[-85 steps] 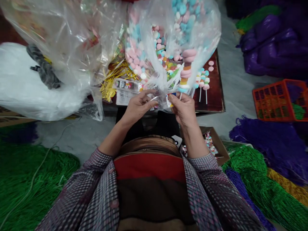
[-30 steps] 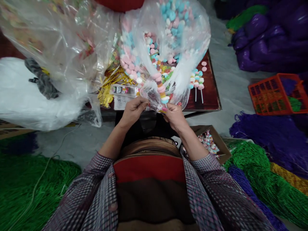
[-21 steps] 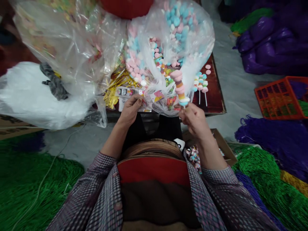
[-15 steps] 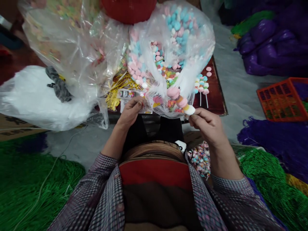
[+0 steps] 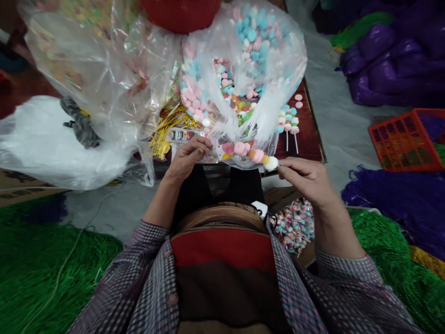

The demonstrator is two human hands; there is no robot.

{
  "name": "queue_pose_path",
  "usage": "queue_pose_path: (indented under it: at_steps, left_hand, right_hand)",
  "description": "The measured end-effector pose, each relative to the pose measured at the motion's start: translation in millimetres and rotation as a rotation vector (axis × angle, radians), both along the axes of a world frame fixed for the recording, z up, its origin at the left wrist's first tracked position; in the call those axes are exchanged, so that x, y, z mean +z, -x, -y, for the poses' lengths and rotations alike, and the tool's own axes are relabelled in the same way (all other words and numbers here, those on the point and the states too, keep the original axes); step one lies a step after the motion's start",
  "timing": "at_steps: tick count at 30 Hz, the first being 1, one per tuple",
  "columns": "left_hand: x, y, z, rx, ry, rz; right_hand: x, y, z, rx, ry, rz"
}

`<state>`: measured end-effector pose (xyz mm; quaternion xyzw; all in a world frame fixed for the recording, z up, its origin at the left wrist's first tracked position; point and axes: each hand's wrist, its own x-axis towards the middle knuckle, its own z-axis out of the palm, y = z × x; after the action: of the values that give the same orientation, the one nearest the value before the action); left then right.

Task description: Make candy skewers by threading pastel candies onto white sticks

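My left hand [image 5: 187, 157] pinches a small clear printed wrapper [image 5: 210, 153] near the table's front edge. Between my hands is a candy skewer [image 5: 256, 155] of pink, orange and white pieces, its far end level with the wrapper's pink and yellow print. My right hand [image 5: 302, 176] has its fingers closed on the stick at the white end. Behind them a large clear bag [image 5: 290, 60] holds pink, blue and white candies. Gold twist ties [image 5: 174, 118] and a printed packet [image 5: 181, 135] lie beside my left hand.
Finished-looking skewers [image 5: 288, 121] lie on the dark red table [image 5: 311, 134] at the right. A red bowl [image 5: 182, 14] stands behind. White bag [image 5: 45, 144] is at the left. An orange crate [image 5: 405, 139] and purple bags [image 5: 375, 69] are on the right; wrapped candies [image 5: 294, 225] are below.
My right hand has turned the skewer flatter and brought its pink end leftward to the wrapper. More of the wrapped candies below shows. The whole view has shifted slightly.
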<state>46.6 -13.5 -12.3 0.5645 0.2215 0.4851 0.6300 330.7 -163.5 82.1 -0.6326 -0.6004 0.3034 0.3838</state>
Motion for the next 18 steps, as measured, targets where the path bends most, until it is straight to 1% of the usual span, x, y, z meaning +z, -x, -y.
queue_pose_path:
  at_steps: [3, 6, 9, 11, 14, 16, 18]
  left_hand:
    - [-3.2, 4, -4, -0.031, -0.102, -0.06]
    - [-2.6, 7, -8, -0.052, -0.189, -0.107]
    - [-0.9, 7, -9, -0.041, -0.225, -0.128]
    - [0.1, 6, -8, -0.032, -0.224, -0.136]
    - [3.2, 2, -4, -0.038, -0.224, -0.15]
    - [7.6, 0, -1, -0.043, -0.231, -0.174]
    - [13.0, 0, 1, -0.035, -0.23, -0.202]
  right_hand:
    - [0.1, -6, 1, 0.01, 0.103, -0.059]
    - [-1.8, -11, 3, 0.046, 0.2, -0.137]
    - [-6.6, -9, 4, 0.016, 0.194, -0.27]
    - [-11.2, 1, 1, -0.052, 0.128, -0.346]
    - [-18.0, 28, -12, -0.166, 0.017, -0.391]
    - [-20.4, 48, -22, -0.203, 0.007, -0.407]
    - [-20.3, 64, -29, -0.197, 0.04, -0.419]
